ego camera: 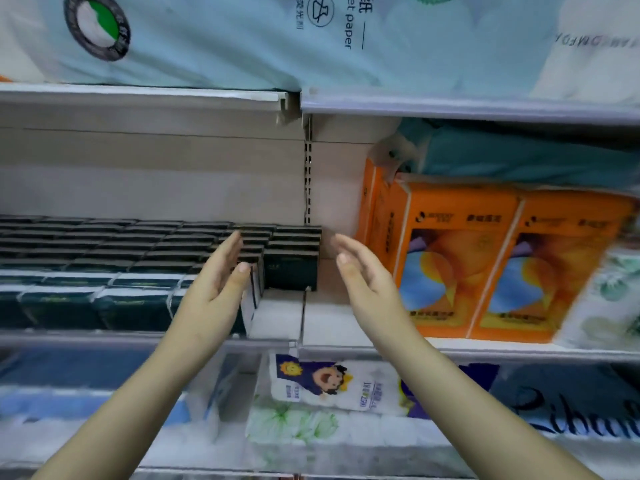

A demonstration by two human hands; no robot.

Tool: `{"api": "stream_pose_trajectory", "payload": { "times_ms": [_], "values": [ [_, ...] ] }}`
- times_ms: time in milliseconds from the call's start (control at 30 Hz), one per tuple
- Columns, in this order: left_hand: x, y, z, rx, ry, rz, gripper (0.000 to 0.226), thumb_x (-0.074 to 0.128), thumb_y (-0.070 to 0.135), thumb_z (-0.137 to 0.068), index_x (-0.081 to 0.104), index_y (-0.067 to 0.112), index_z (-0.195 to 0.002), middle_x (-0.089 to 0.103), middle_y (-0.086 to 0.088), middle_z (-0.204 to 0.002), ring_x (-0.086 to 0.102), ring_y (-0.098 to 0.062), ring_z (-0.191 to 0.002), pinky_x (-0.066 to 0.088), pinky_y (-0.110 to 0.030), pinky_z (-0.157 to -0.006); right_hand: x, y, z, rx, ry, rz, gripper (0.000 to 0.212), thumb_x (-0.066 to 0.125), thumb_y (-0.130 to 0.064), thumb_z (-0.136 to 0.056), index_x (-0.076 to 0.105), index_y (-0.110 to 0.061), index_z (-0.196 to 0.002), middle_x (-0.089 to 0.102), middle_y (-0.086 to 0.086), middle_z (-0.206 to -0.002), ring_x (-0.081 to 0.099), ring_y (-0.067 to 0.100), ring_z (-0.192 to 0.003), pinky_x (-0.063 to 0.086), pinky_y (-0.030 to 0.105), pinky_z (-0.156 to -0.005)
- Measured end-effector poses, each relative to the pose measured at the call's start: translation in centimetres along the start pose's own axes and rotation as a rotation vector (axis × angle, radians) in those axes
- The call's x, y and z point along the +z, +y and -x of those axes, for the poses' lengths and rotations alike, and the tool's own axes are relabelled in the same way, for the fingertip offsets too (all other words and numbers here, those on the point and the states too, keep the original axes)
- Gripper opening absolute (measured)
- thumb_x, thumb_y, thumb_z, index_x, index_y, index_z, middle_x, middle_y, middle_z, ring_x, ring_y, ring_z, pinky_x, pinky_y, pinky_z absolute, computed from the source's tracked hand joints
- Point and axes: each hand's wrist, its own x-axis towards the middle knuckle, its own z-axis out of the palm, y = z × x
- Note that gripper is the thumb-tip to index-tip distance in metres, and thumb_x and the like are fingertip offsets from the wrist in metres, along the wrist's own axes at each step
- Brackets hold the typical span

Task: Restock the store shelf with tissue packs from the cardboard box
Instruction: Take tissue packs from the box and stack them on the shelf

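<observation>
seems to fall between placements: nothing held, nothing on the way in. holds the left hand [216,282] and the right hand [363,278] raised before the middle shelf [332,320], apart, palms turned toward each other, fingers straight and relaxed, clamped on nothing.

finds the dark tissue packs [138,258] stacked in tidy rows along the left part of that shelf, ending just behind and beside the left hand; cannot tell whether the fingertips touch the nearest pack. leaves a bare strip of shelf between the dark stack and the orange tissue packs [485,265] on the right. puts the right hand in front of that strip, clear of the orange ones.

shows no cardboard box anywhere in view. so probably calls next for turning down or away to the box, gripping a fresh pack and lifting it to the bare strip beside the dark stack. would need that pack squared to the existing row and slid back without nudging the front packs off the lip.

above, just a large pale toilet paper pack [207,39]; below, white packs with a cartoon print [332,382].
</observation>
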Motion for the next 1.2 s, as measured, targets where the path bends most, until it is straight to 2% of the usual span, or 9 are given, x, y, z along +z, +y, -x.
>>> {"api": "stream_pose_trajectory", "payload": {
  "times_ms": [100,367,600,767,867,933,1033,1100,1200],
  "values": [
    [-1.1,-0.1,3.7,-0.057,0.051,-0.020,0.050,0.044,0.033,-0.100,0.030,0.041,-0.147,0.038,0.026,-0.146,0.036,0.011,-0.132,0.029,-0.021,-0.109,1.3,-0.3,1.9,0.004,-0.075,-0.041,0.040,0.045,-0.022,-0.102,0.048,-0.015,-0.141,0.052,-0.009,-0.140,0.044,-0.013,-0.124,0.035,0.000,-0.094],
    [-8.4,-0.3,11.1,-0.170,0.201,-0.086,0.045,0.044,0.031,-0.100,0.033,0.047,-0.142,0.039,0.032,-0.141,0.036,0.017,-0.127,0.031,-0.023,-0.109,8.8,-2.3,5.6,0.024,-0.262,-0.131,0.039,0.044,-0.026,-0.102,0.048,-0.020,-0.141,0.052,-0.016,-0.139,0.043,-0.016,-0.122,0.035,0.000,-0.095],
    [-18.1,-3.7,18.8,-0.308,0.344,-0.153,0.052,0.043,0.035,-0.100,0.028,0.038,-0.150,0.032,0.022,-0.152,0.031,0.004,-0.137,0.028,-0.027,-0.113,20.5,-2.8,8.6,0.076,-0.458,-0.159,0.034,0.044,-0.027,-0.102,0.051,-0.027,-0.135,0.054,-0.021,-0.133,0.047,-0.014,-0.121,0.039,0.011,-0.102],
    [-25.1,-6.8,26.2,-0.416,0.398,-0.224,0.042,0.044,0.046,-0.099,0.025,0.068,-0.130,0.039,0.041,-0.129,0.038,0.022,-0.115,0.034,-0.018,-0.097,30.7,-2.2,12.7,0.119,-0.609,-0.191,0.033,0.044,-0.027,-0.102,0.053,-0.025,-0.134,0.054,-0.021,-0.133,0.049,-0.015,-0.118,0.042,0.010,-0.096],
    [-28.1,-8.0,30.3,-0.475,0.458,-0.216,0.043,0.043,0.042,-0.099,0.026,0.061,-0.133,0.029,0.041,-0.140,0.029,0.029,-0.121,0.027,-0.005,-0.096,35.9,-1.3,15.4,0.156,-0.686,-0.220,0.032,0.045,-0.028,-0.102,0.047,-0.031,-0.134,0.053,-0.017,-0.137,0.048,-0.008,-0.125,0.041,0.018,-0.101],
    [-29.7,-9.0,32.6,-0.526,0.493,-0.218,0.045,0.044,0.043,-0.098,0.026,0.056,-0.137,0.028,0.034,-0.146,0.028,0.024,-0.126,0.025,-0.001,-0.096,38.7,-0.5,17.2,0.204,-0.739,-0.237,0.035,0.044,-0.027,-0.102,0.042,-0.030,-0.137,0.053,-0.012,-0.138,0.047,-0.004,-0.128,0.043,0.012,-0.096],
    [-31.6,-11.0,35.5,-0.609,0.534,-0.238,0.047,0.043,0.044,-0.098,0.024,0.053,-0.140,0.026,0.031,-0.149,0.026,0.016,-0.131,0.021,-0.012,-0.106,42.3,1.3,19.2,0.271,-0.795,-0.225,0.036,0.044,-0.025,-0.103,0.042,-0.028,-0.139,0.054,-0.010,-0.137,0.048,-0.004,-0.127,0.043,0.007,-0.094],
    [-31.9,-12.1,36.4,-0.645,0.544,-0.248,0.047,0.042,0.045,-0.098,0.023,0.052,-0.140,0.025,0.032,-0.147,0.025,0.012,-0.131,0.020,-0.014,-0.105,43.4,2.5,19.9,0.289,-0.822,-0.195,0.037,0.044,-0.025,-0.103,0.044,-0.025,-0.139,0.054,-0.008,-0.138,0.048,-0.006,-0.125,0.041,0.009,-0.100],
    [-32.6,-14.5,37.4,-0.726,0.573,-0.249,0.047,0.041,0.044,-0.099,0.022,0.050,-0.142,0.026,0.031,-0.141,0.025,0.012,-0.126,0.021,-0.016,-0.103,45.8,5.0,20.8,0.335,-0.898,-0.121,0.039,0.044,-0.025,-0.103,0.043,-0.019,-0.142,0.053,-0.005,-0.138,0.050,-0.002,-0.125,0.040,0.005,-0.097]
  ]
}}
